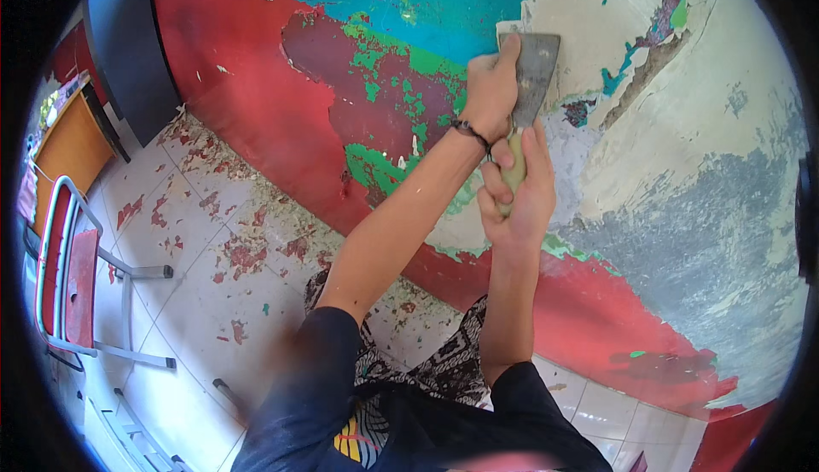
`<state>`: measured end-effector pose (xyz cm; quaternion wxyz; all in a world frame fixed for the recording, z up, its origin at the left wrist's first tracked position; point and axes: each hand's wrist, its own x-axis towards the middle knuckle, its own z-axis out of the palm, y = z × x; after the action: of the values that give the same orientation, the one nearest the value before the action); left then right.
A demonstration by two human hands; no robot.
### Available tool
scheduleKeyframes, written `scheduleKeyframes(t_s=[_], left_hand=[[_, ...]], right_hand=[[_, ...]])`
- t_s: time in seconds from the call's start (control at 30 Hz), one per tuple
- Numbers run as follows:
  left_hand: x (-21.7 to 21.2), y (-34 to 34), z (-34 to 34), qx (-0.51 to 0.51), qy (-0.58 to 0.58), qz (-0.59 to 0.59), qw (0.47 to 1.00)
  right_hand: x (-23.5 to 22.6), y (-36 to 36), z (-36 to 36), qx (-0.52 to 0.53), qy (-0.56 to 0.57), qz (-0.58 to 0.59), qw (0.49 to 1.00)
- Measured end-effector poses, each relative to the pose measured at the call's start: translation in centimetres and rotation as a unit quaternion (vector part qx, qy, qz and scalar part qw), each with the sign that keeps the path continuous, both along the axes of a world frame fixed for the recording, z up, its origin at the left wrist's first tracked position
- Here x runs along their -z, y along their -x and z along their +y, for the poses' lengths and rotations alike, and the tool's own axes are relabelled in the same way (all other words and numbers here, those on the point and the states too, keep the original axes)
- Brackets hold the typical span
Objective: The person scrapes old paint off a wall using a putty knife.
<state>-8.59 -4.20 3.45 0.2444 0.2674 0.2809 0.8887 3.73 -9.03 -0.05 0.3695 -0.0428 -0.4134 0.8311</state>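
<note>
Both raised hands grip a scraper [531, 75], right hand [516, 199] below left hand [488, 88].

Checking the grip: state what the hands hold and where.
A metal scraper: right hand grips its pale handle, left hand presses on the blade against the wall.

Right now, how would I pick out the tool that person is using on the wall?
Find the peeling wall of red, teal and green paint. Both hands meet at its middle: the right hand grips a pale handle, the left hand presses the blade. That scraper is the only flat grey metal there.
</note>
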Motion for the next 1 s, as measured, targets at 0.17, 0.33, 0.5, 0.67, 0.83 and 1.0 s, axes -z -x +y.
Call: scheduleKeyframes(t_s=[0.17,0.33,0.5,0.67,0.83,1.0], left_hand=[[-2.5,0.5,-1.9,-0.059,0.075,0.050,0.994],[-0.8,-0.4,0.6,-0.073,0.027,0.040,0.996],[-5.5,3.7,-4.4,0.054,-0.035,0.085,0.994],[11.4,1.4,-8.2,0.055,0.091,0.088,0.990],[49.2,-3.2,-17.8,0.174,0.296,-0.263,0.902],[46.3,-14.8,-21.8,0.255,0.468,-0.340,0.774]], right_hand=[[-2.2,0.4,-0.4,-0.011,-0.019,0.004,1.000],[-0.5,0.1,1.1,0.002,0.001,0.010,1.000],[-3.9,2.9,2.2,-0.020,-0.190,-0.027,0.981],[11.7,-0.5,3.8,-0.039,-0.258,-0.241,0.935],[34.4,-5.9,-3.0,-0.186,-0.175,-0.435,0.863],[42.1,-15.1,-7.4,-0.152,0.154,-0.478,0.851]])
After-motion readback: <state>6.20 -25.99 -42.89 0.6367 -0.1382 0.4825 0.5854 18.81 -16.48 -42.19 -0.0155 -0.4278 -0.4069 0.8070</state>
